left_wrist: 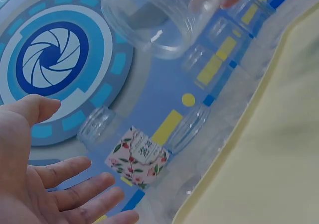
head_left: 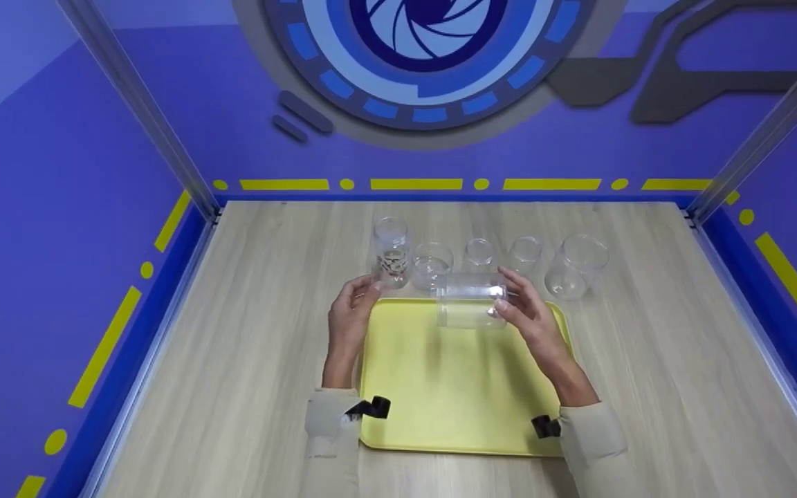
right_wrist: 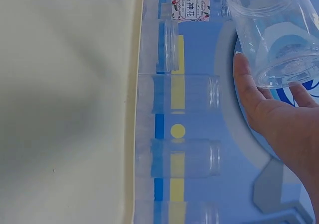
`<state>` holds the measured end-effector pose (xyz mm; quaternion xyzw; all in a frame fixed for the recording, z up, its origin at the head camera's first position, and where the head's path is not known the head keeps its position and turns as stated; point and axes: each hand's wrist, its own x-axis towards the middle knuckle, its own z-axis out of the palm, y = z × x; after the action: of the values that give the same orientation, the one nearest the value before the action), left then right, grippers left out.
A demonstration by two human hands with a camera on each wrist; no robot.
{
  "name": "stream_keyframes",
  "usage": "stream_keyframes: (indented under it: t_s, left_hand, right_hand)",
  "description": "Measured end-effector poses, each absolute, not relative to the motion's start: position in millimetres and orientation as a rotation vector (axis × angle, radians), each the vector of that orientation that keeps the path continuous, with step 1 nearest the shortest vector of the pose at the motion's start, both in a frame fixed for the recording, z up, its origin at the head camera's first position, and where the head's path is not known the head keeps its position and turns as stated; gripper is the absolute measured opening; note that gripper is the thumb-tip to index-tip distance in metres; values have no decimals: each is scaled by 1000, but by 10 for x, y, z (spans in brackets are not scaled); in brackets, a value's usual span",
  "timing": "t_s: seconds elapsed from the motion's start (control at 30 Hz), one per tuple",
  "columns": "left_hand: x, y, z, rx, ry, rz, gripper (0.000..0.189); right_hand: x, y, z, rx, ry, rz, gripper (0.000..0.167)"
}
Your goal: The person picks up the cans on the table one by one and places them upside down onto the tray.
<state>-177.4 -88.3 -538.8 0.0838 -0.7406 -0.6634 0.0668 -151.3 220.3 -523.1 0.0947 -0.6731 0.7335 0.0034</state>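
My right hand (head_left: 530,321) grips a clear plastic jar (head_left: 471,302) by its base end, holding it on its side above the yellow tray (head_left: 468,401). In the right wrist view the thumb and fingers of the right hand (right_wrist: 284,117) lie around the jar's base (right_wrist: 286,67). Its round mouth (left_wrist: 144,22) faces the left hand. My left hand (head_left: 352,315) is raised at the tray's far left corner, fingers spread and holding nothing. Just beyond it stands a clear jar with a pink floral label (left_wrist: 142,157), apart from the fingers.
Behind the tray, several clear jars stand in a row: a short wide jar (head_left: 432,268), two slim jars, one (head_left: 479,254) left of the other (head_left: 526,253), and a larger jar (head_left: 576,268) at the right. Blue-purple panels (head_left: 398,162) enclose the wooden table (head_left: 253,290).
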Motion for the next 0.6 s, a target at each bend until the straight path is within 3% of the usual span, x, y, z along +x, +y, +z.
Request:
stream_keyframes:
  t_s: [0.6]
  left_hand:
    - [-1801, -1087, -5682, 260, -2658, -1355, 62]
  right_hand:
    - [-1531, 2253, -5172, 325, -2267, 2081, 60]
